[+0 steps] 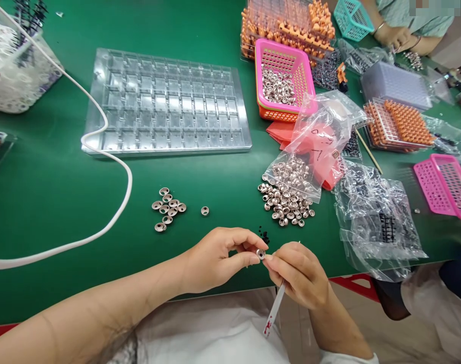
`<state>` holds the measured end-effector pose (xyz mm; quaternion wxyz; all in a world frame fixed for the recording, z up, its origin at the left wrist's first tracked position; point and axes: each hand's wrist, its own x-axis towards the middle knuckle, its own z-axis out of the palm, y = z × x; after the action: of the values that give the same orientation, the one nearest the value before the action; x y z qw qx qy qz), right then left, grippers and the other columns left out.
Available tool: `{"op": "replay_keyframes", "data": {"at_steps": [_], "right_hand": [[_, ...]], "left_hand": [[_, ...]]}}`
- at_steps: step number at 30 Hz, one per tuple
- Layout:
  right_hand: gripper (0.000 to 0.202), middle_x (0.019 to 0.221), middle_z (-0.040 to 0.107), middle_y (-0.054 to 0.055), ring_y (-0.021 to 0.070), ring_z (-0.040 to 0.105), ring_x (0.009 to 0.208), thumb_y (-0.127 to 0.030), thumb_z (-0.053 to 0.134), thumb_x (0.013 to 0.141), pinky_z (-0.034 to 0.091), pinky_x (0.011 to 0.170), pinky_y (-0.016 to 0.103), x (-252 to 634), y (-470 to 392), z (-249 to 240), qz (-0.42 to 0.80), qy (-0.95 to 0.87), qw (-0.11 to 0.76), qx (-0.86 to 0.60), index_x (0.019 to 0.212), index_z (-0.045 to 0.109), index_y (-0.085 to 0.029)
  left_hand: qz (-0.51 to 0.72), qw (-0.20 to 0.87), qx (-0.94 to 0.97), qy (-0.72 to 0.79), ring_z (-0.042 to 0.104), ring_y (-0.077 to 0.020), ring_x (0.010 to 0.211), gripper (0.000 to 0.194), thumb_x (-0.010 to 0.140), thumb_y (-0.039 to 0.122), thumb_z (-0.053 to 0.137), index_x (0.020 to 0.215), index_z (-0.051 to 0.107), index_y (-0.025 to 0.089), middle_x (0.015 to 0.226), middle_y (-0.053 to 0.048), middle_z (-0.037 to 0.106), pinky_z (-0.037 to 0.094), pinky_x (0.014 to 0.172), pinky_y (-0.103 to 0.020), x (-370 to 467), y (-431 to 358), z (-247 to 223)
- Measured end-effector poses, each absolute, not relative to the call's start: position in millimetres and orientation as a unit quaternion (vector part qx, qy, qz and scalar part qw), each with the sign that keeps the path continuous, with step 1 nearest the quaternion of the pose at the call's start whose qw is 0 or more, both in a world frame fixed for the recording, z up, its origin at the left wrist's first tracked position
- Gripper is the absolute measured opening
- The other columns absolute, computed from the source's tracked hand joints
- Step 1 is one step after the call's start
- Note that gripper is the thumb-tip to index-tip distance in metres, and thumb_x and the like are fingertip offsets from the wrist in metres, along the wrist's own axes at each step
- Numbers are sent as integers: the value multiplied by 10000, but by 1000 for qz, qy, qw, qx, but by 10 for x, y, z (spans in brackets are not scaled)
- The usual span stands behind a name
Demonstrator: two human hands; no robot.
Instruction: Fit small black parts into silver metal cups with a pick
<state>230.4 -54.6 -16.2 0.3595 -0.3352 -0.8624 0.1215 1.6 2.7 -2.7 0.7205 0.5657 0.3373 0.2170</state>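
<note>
Between thumb and fingertips, my left hand (224, 258) pinches a small silvery metal cup (260, 254) with a dark spot inside. My right hand (302, 273) is closed around a thin white stick (275, 309) with red marks, its fingertips right beside the cup. Just beyond my fingers lie tiny black pieces (265, 235). A heap of similar metal cups (287, 199) spills from a clear plastic bag (309, 146). To the left, a small group of cups (167, 207) lies on the green table, with a single cup (205, 211) apart from it.
A clear compartment tray (169, 103) lies across the table. Beyond the bag stands a pink basket (283, 48) of metal parts. A white cable (127, 187) curves at left. Plastic bags (378, 217) and another pink basket (443, 187) lie right. A co-worker's hands (395, 38) are at the far right.
</note>
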Motion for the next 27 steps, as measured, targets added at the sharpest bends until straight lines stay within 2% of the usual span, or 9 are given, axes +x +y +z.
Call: {"op": "replay_keyframes", "data": {"at_steps": [5, 11, 17, 22, 27], "right_hand": [[309, 922, 687, 113, 186, 599, 775, -51, 529, 933, 520, 599, 343, 2311, -525, -143, 121, -887, 323, -308, 1230, 616, -55], [342, 904, 691, 101, 186, 592, 745, -47, 485, 941, 503, 591, 354, 2292, -489, -59, 149, -895, 299, -295, 1270, 577, -35], [348, 966, 689, 113, 193, 598, 780, -49, 488, 935, 500, 599, 356, 2300, -513, -51, 124, -907, 273, -296, 1270, 580, -33], [305, 962, 676, 127, 195, 600, 792, -38, 491, 930, 489, 615, 352, 2290, -506, -65, 110, -912, 282, -275, 1203, 623, -8], [279, 909, 678, 111, 190, 597, 743, -43, 492, 926, 486, 568, 346, 2269, -473, -62, 104, -912, 297, -265, 1165, 636, -43]], "left_hand": [[225, 686, 606, 334, 668, -139, 789, 165, 904, 203, 634, 1015, 746, 153, 890, -37, 733, 543, 740, -232, 4, 23, -31], [236, 639, 658, 320, 686, -143, 784, 168, 921, 174, 620, 1021, 751, 141, 871, -51, 736, 541, 729, -227, -1, 10, -30], [258, 624, 672, 304, 689, -143, 772, 169, 930, 162, 614, 1029, 747, 129, 866, -60, 734, 546, 719, -228, 5, -12, -61], [275, 618, 677, 290, 687, -151, 769, 175, 936, 157, 604, 1034, 742, 114, 862, -73, 733, 554, 714, -237, 10, -18, -67], [274, 613, 681, 290, 692, -161, 770, 179, 931, 141, 595, 1025, 744, 113, 857, -82, 736, 561, 713, -248, 9, -21, -42]]}}
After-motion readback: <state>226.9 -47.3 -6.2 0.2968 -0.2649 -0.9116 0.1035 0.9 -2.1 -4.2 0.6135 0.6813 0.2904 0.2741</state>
